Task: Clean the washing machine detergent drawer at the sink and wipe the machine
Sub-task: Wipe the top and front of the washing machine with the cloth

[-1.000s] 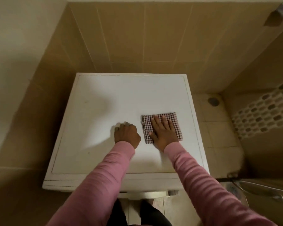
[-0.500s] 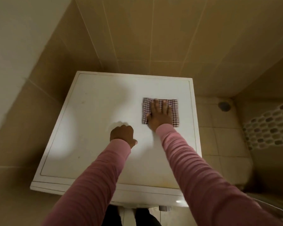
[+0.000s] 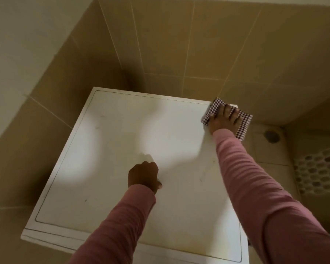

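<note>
Checked cloth sits at the far right corner of the washing machine top, partly overhanging the edge, pinned flat under the spread fingers of the right hand. Pushed outward from here, it would likely slide off toward the tiled floor. The left hand, curled and empty, props mid-lid.

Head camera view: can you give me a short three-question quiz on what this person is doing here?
1. True or false: the right hand presses the checked cloth flat on the washing machine top.
2. Where is the cloth? A: front edge. B: far right corner. C: far left corner.
3. Fill in: the left hand rests on the top with fingers ____, holding nothing.
Key: 1 true; 2 B; 3 curled.
</note>
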